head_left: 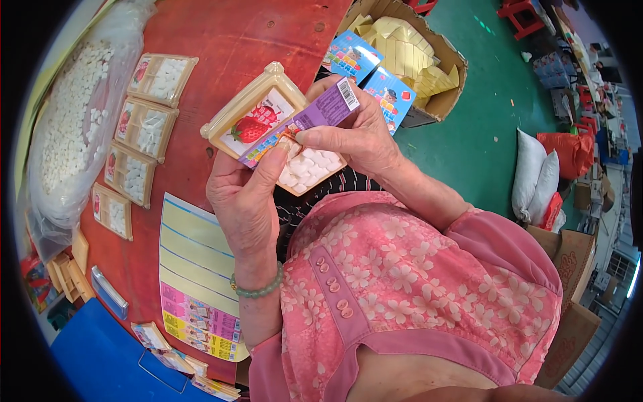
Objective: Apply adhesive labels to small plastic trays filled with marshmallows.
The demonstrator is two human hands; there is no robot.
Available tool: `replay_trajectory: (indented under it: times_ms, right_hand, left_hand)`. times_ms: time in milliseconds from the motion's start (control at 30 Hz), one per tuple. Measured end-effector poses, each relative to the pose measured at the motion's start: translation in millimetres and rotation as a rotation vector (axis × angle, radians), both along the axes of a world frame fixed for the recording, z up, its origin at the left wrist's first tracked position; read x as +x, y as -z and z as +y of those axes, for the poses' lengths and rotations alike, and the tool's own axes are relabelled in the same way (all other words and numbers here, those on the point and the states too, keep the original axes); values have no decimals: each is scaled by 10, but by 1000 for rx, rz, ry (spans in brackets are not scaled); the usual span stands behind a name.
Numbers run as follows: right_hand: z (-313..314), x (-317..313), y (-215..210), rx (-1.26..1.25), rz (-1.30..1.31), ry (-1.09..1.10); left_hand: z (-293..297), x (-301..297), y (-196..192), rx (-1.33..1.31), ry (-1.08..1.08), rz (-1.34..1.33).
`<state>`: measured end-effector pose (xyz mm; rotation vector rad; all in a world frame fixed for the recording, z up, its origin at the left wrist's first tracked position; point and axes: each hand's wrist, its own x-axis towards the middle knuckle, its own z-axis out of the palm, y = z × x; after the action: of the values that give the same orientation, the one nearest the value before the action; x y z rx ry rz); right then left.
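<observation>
Both my hands hold up a tan plastic tray [269, 86] over the table's edge. One end of it carries a card with a strawberry picture [258, 124]; small white pieces [309, 167] fill the other end. A purple printed label strip [321, 112] lies slantwise across its middle. My left hand [242, 201] is closed on the tray's near side, thumb pressed by the strip. My right hand [368, 137] is closed around the far side, its thumb on the strip and its fingers partly hidden behind it.
Several filled trays [139, 127] stand in a row on the red table [214, 40], beside a clear bag of white pieces [70, 127]. A label sheet [194, 248] lies nearer me. Blue printed boxes [355, 57] and a cardboard carton [435, 107] stand to the right.
</observation>
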<state>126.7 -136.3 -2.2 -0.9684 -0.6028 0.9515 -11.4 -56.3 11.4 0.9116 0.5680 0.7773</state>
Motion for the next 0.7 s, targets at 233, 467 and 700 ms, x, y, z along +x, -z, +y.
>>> replay_trajectory:
  times_ms: [233,467,700]
  right_hand:
    - [22,-53,22,-4,60,-6]
    - [36,-80,33,-17,113,-48]
    - [-42,-77,195,-23,20,66]
  left_hand:
    - [-5,0,27,-30,-25,-53]
    - [2,-51,74,-83,-48,-79]
    - [51,-29,73,-88,-154,-131]
